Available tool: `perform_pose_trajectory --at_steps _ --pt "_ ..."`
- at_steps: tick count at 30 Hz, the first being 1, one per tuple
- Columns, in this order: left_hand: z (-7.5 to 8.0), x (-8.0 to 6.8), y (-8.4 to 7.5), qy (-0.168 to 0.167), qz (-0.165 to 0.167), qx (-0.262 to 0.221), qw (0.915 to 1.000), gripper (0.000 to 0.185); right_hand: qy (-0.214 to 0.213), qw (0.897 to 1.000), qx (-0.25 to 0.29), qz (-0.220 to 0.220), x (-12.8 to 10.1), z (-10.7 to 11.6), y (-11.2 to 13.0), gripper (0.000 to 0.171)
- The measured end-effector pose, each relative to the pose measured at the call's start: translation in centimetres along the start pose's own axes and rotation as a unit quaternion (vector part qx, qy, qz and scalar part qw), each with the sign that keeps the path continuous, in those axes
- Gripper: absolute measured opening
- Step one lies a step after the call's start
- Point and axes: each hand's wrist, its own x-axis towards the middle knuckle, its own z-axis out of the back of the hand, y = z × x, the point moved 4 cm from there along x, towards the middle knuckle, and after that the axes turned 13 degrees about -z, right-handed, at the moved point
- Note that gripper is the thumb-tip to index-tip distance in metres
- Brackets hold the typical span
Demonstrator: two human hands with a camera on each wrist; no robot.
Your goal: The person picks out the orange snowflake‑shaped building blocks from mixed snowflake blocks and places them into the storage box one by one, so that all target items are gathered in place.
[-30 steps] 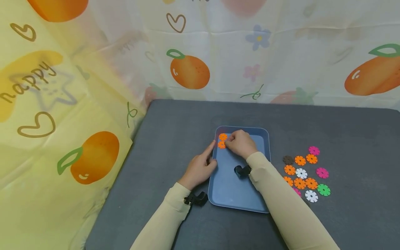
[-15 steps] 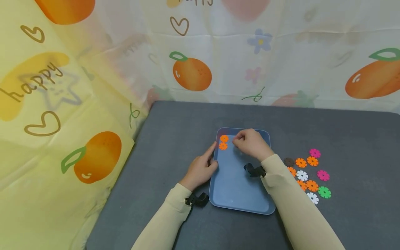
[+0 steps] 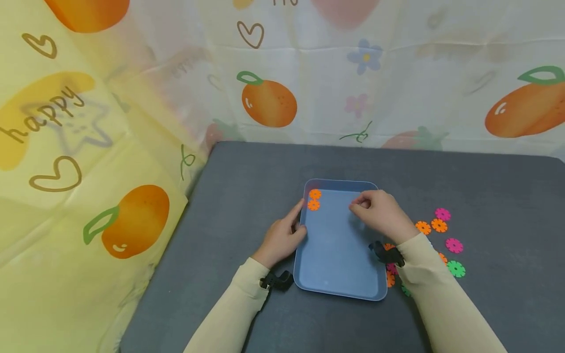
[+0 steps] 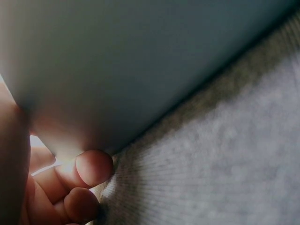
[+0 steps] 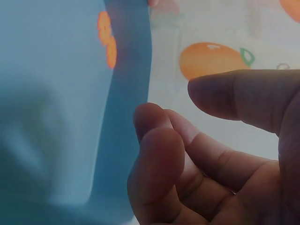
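Observation:
A blue rectangular tray (image 3: pixel 337 255) lies on the dark grey table. Two orange notched discs (image 3: pixel 314 199), one behind the other, sit in its far left corner. My left hand (image 3: pixel 282 238) rests at the tray's left side, index finger straight along the rim and thumb touching it; in the left wrist view its other fingers (image 4: pixel 93 167) are curled close to the tray wall (image 4: pixel 117 61). Over the tray's right part hovers my right hand (image 3: pixel 381 213). The right wrist view shows its thumb (image 5: pixel 220 96) apart from the loosely curled fingers, with nothing between them.
Right of the tray lie several loose notched discs: pink (image 3: pixel 454 245), orange (image 3: pixel 439 225) and green (image 3: pixel 456 268). My right forearm (image 3: pixel 437 289) covers part of them. A fruit-print cloth (image 3: pixel 309 88) hangs behind the table.
My right hand has lifted off the two orange discs and moved right across the tray, its thumb and fingers parting. The left hand and the discs have stayed put.

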Motion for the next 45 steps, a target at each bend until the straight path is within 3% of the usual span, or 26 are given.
perform_pose_trajectory --at_steps 8,15,27,38,45 --pt "0.0 0.3 -0.3 0.002 -0.003 0.001 1.0000 0.071 -0.042 0.999 -0.007 -0.014 -2.2 1.7 -2.5 0.029" --pt "0.0 0.0 -0.2 -0.004 -0.004 -0.001 1.0000 0.070 -0.017 0.999 -0.024 -0.039 -3.7 1.8 -4.4 0.034" --pt "0.0 -0.1 0.1 -0.008 -0.002 0.009 0.9999 0.071 0.001 0.997 -0.061 -0.053 -4.8 0.3 -7.9 0.022" --pt "0.1 0.0 -0.2 -0.005 -0.003 0.002 1.0000 0.071 -0.004 0.995 -0.084 -0.060 -5.4 -0.1 -8.3 0.026" --pt "0.0 0.1 -0.3 -0.005 -0.008 0.003 0.9999 0.070 -0.013 0.996 -0.063 -0.058 -5.5 -0.1 -8.5 0.025"
